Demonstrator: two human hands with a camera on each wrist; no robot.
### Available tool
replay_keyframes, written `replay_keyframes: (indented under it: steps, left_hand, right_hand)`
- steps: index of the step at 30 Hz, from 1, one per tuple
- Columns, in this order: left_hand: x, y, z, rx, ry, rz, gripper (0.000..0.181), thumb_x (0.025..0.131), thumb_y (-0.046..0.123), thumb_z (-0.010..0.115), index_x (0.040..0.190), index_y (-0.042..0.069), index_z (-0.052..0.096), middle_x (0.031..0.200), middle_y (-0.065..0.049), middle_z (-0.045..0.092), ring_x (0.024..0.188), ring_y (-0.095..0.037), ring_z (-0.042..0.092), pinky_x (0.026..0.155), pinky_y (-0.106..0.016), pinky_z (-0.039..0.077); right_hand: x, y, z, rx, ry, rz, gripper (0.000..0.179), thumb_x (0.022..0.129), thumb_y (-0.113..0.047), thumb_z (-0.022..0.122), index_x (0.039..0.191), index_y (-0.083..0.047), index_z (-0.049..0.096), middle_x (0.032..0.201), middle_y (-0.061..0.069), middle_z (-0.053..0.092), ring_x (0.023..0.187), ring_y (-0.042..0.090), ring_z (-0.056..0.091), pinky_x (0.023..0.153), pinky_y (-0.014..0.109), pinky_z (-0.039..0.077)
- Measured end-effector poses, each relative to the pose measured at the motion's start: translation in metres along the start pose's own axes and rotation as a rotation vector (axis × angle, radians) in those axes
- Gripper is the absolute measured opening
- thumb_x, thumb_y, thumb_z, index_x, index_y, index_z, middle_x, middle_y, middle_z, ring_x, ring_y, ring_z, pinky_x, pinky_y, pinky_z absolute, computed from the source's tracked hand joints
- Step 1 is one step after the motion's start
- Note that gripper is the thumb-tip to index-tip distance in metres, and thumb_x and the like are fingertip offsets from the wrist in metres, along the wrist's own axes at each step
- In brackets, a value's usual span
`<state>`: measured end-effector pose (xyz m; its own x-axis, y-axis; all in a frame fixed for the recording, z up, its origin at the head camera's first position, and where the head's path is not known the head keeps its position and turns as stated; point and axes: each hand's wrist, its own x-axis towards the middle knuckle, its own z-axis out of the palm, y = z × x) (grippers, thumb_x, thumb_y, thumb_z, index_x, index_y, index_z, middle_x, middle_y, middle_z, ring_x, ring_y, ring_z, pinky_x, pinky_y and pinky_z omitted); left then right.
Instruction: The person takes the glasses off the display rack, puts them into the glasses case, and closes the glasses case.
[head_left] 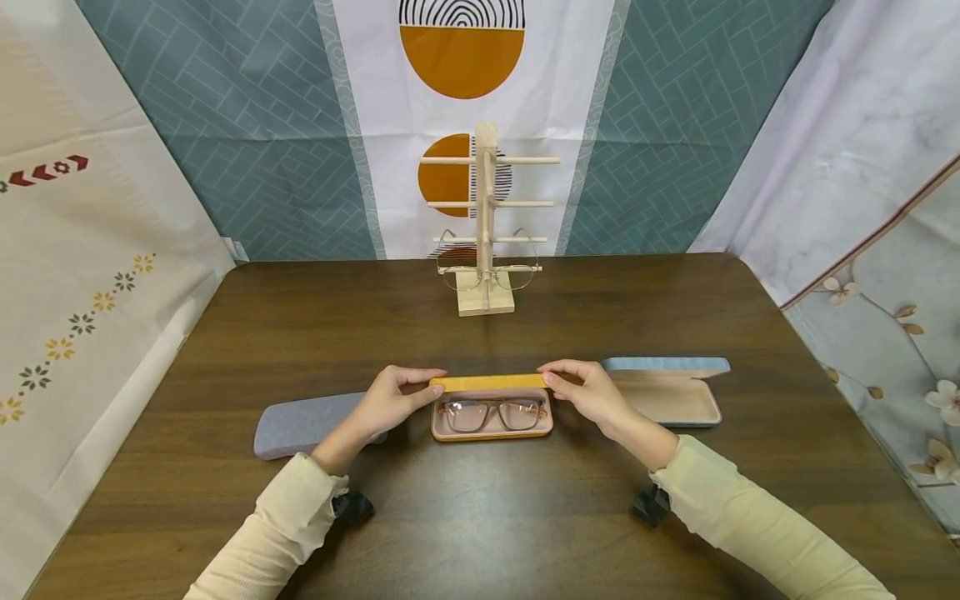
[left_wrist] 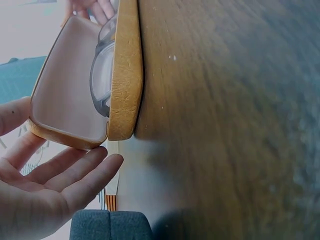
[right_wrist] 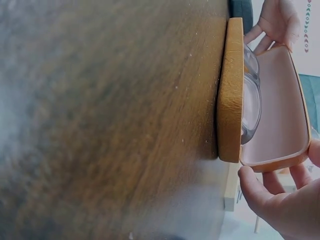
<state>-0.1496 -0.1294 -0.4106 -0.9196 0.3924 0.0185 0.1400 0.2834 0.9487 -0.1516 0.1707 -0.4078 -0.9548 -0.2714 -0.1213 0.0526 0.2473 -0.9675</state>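
While the yellow case (head_left: 492, 436) sits near the middle of the worktop (head_left: 480, 517), its lid (head_left: 491, 382) stands raised at the far side, and a pair of dark-framed glasses (head_left: 492, 406) lies on the pale pink lining, lenses facing the near edge. The left hand (head_left: 390, 402) pinches the lid's left end between thumb and fingers, and the right hand (head_left: 592, 395) pinches the right end in the same way, so both sets of fingers are narrowed on the lid. Just beside the left hand lies a grey case (head_left: 307, 423), closed and set slightly aslant, partly hidden by the left forearm. A blue case (head_left: 667, 398) lies open beside the right hand, its pale inside showing and its left part covered by that hand. Both arms wear cream sleeves (head_left: 277, 517), with a small dark block (head_left: 352, 507) under each wrist. Farther back, well apart from the cases, a wooden stand (head_left: 486, 208) rises upright with pegs on both sides, and thin wire glasses (head_left: 517, 277) rest on its lower pegs. Behind it hangs a teal and white cloth (head_left: 285, 125) with orange rounds
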Motion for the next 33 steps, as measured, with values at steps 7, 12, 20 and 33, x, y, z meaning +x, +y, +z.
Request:
replay_keyframes:
  steps: [7, 12, 20, 33]
  left_hand:
    - [-0.001, -0.001, 0.001, -0.020, -0.002, 0.001, 0.031, 0.086, 0.003, 0.061, 0.113, -0.011, 0.058, 0.113, -0.026, 0.057, 0.097, -0.026, 0.060, 0.075, -0.023, 0.051]
    - [-0.002, -0.002, 0.002, -0.001, 0.002, 0.012, 0.030, 0.085, 0.003, 0.062, 0.112, -0.009, 0.060, 0.114, -0.026, 0.057, 0.097, -0.027, 0.060, 0.075, -0.024, 0.051]
    - [-0.005, -0.002, 0.002, 0.034, 0.003, 0.042, 0.031, 0.084, 0.005, 0.064, 0.112, -0.008, 0.061, 0.115, -0.025, 0.057, 0.102, -0.030, 0.058, 0.078, -0.026, 0.051]
    - [-0.010, -0.001, 0.001, 0.072, -0.001, 0.066, 0.033, 0.078, 0.003, 0.070, 0.109, -0.007, 0.063, 0.118, -0.024, 0.055, 0.112, -0.034, 0.052, 0.087, -0.041, 0.047]
  right_hand:
    - [-0.003, 0.001, 0.000, -0.019, 0.005, 0.000, 0.031, 0.091, -0.014, 0.057, 0.114, 0.007, 0.058, 0.113, 0.017, 0.059, 0.099, 0.022, 0.056, 0.085, 0.034, 0.048]
    - [-0.005, 0.001, 0.000, -0.025, 0.000, -0.002, 0.031, 0.090, -0.013, 0.057, 0.114, 0.006, 0.059, 0.115, 0.018, 0.058, 0.100, 0.023, 0.056, 0.087, 0.035, 0.047]
    - [-0.007, 0.002, -0.001, -0.025, -0.016, -0.002, 0.031, 0.090, -0.012, 0.058, 0.115, 0.005, 0.059, 0.118, 0.019, 0.056, 0.102, 0.024, 0.056, 0.088, 0.035, 0.047]
    - [-0.012, 0.003, -0.002, -0.055, -0.036, -0.013, 0.032, 0.085, -0.015, 0.065, 0.110, 0.004, 0.062, 0.124, 0.017, 0.053, 0.119, 0.032, 0.044, 0.098, 0.045, 0.037]
